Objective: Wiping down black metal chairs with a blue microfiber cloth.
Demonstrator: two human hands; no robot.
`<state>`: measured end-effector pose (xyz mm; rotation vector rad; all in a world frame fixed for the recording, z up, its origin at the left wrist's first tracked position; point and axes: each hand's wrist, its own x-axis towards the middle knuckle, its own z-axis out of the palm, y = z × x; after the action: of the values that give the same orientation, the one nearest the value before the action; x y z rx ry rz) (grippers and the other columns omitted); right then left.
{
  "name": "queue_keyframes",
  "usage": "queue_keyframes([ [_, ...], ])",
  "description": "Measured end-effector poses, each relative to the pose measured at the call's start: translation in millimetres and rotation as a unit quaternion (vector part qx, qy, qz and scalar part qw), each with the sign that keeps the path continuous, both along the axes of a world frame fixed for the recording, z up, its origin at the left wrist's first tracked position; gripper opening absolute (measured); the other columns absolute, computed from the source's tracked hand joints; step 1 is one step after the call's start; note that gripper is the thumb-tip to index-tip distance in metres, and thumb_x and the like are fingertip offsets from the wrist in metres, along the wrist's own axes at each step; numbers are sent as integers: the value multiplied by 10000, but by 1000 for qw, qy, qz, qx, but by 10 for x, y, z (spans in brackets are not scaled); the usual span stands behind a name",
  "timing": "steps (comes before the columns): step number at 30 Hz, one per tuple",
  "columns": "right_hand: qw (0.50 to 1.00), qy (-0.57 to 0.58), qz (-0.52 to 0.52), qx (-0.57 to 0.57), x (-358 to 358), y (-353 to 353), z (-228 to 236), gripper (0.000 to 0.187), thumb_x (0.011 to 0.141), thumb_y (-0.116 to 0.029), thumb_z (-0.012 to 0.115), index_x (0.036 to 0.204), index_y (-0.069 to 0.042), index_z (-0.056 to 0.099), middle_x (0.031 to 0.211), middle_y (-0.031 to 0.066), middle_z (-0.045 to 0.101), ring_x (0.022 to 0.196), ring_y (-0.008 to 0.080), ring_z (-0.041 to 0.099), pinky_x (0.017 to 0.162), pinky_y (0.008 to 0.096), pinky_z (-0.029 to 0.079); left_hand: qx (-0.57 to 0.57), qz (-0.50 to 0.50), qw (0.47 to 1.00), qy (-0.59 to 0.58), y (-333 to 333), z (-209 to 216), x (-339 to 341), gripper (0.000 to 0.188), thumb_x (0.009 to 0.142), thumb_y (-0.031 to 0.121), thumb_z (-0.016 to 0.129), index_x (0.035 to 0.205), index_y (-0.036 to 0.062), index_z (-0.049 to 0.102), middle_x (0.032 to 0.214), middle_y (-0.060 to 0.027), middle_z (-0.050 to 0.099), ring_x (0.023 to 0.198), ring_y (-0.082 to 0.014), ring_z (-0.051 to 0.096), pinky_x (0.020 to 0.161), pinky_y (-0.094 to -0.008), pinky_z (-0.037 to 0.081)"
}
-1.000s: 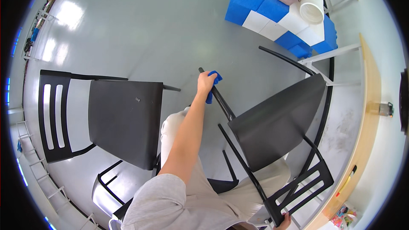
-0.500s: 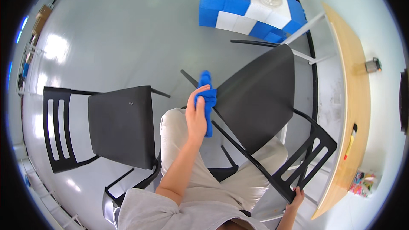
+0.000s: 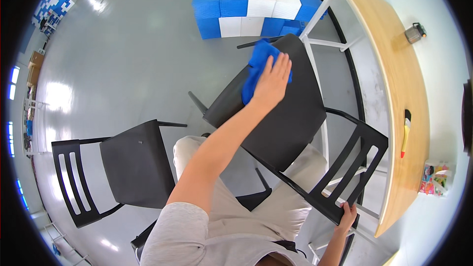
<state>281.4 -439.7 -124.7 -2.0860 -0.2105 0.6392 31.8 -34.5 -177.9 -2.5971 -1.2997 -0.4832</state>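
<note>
A bunched blue cloth (image 3: 253,74) lies on the dark seat of a black chair (image 3: 290,125) tilted in front of me. Over the cloth, my left hand (image 3: 272,83) presses it against the seat near its far end, fingers nearly straight and close together. Part of the cloth is hidden beneath that hand. At the lower right, my right hand (image 3: 347,216) grips the corner of the same chair's slatted backrest. The chair rests across my legs, its backrest toward the right.
Another black chair (image 3: 138,167) stands at the left. A wooden table (image 3: 401,83) along the right wall carries a small dark jar (image 3: 415,33), a yellow-handled brush (image 3: 405,135) and a colourful packet (image 3: 436,180). Blue and white foam blocks (image 3: 231,7) are stacked ahead.
My left hand and the blue cloth have moved forward and right, from beside the seat's edge onto the seat. My right hand still grips the backrest. The whole view has shifted.
</note>
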Motion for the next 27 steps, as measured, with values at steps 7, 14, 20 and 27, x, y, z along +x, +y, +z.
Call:
queue_keyframes([
  [7,1000,19,-8,15,-82,31,59,51,845,-56,564,876,-22,543,712,16,555,640,84,508,590,220,395,-70,-138,981,114,-1490,-866,276,551,882,252,416,1366,-9,377,1446,-126,343,1380,-283,234,1129,-471,128],
  [14,998,38,-28,31,-135,61,60,59,850,-57,564,889,-24,536,724,17,553,663,85,509,605,213,392,-80,-264,953,126,-1941,-927,-130,478,870,158,433,1311,-25,437,1443,-156,344,1344,-293,318,1095,-467,248],
  [20,995,50,-12,85,-225,64,-35,63,865,-70,563,901,-30,530,731,12,552,661,74,503,598,209,390,16,-76,984,160,-110,-58,-267,658,862,372,539,1371,-6,360,1475,-124,284,1382,-239,225,1103,-498,166],
  [27,995,46,-34,79,-449,174,2,56,870,-64,544,911,-31,523,747,20,560,670,83,507,608,214,394,30,-64,996,61,516,-415,605,642,871,362,545,1382,23,356,1481,-104,287,1388,-230,218,1124,-454,151],
])
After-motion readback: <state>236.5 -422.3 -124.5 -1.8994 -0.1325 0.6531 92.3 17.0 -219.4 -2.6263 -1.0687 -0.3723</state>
